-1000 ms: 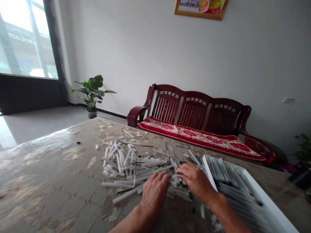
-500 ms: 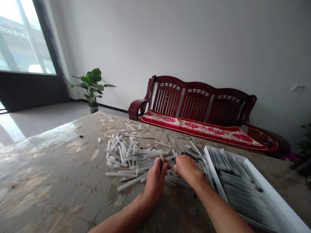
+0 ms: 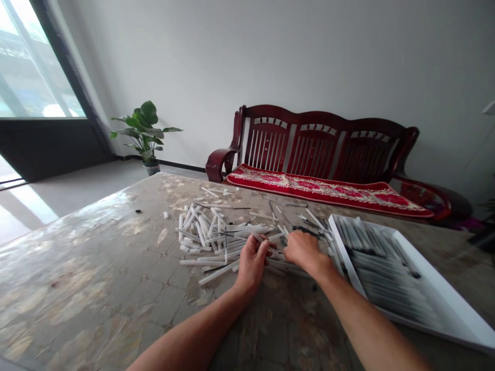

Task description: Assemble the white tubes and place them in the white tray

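Note:
Over the near right side of a pile of whitish translucent tubes [image 3: 199, 229], my two hands work close together. My left hand [image 3: 250, 260] has thumb and fingers pinched on a slim whitish tube [image 3: 256, 236], whose end sticks up past the fingers. Just to its right, my right hand [image 3: 303, 252] is closed, back of the hand upward. Its fingertips are hidden, so what it grips cannot be made out. Thin dark rods [image 3: 226, 245] lie among the tubes, and more tubes and black pieces are scattered beyond the right hand.
At the right stands a shallow white box [image 3: 460, 304] with rows of tubes with dark parts. A small black piece [image 3: 138, 211] and a short white piece [image 3: 166, 215] lie left on the patterned table [image 3: 127, 268]. Behind are a dark red wooden bench [image 3: 309, 139] and a potted plant [image 3: 145, 131].
The view has tilted and shifted slightly. Both hands stay close together over the pile, and the tube in my left hand now leans more to the left.

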Demonstrator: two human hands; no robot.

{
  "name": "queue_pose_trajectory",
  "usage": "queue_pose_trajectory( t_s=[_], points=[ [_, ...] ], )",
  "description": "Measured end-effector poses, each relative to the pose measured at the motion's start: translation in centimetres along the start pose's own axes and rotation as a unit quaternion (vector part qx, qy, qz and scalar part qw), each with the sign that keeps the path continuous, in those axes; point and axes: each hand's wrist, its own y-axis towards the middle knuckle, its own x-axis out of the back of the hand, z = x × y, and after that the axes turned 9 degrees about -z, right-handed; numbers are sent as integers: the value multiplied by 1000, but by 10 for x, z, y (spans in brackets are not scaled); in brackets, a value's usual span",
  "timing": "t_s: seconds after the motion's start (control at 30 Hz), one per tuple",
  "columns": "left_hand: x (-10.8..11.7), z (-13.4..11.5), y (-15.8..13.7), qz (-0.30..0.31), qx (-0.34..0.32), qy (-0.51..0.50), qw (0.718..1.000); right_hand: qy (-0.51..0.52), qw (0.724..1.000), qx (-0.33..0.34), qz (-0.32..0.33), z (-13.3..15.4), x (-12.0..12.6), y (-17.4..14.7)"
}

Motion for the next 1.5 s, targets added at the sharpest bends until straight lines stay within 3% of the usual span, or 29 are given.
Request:
queue_pose_trajectory(
  t_s=[0.13, 0.23, 0.3, 0.4, 0.5, 0.7, 1.1, 1.2, 1.3, 1.4, 1.5],
  points=[
    [0, -3, -2, -16, 66, -58, 996, 49, 997, -27, -52, -23, -1, -16],
    [-2, -4, 0, -27, 106, -97, 989, 203, 972, -34, -111, -42, -16, -32],
    [-2, -5, 2, -41, 125, -118, 984, 367, 919, -37, -137, -50, -32, -44],
    [-2, -7, 6, -71, 142, -139, 978, 559, 817, -61, -124, -51, -53, -59],
    [-2, -10, 8, -95, 144, -158, 972, 624, 773, -73, -90, -46, -62, -68],
    [0, -14, 9, -108, 160, -191, 962, 606, 790, -50, -80, -47, -64, -68],
    [0, -18, 13, -132, 163, -203, 956, 597, 798, -45, -73, -49, -69, -69],
    [0, -15, 12, -107, 142, -166, 970, 541, 832, -14, -120, -50, -67, -68],
    [1, -12, 10, -85, 101, -125, 983, 452, 864, 42, -216, -52, -59, -70],
    [1, -10, 6, -55, 88, -98, 990, 406, 868, 80, -274, -49, -50, -75],
    [-1, -10, -3, 2, 124, -97, 988, 463, 850, 64, -243, -39, -46, -77]
  ],
)
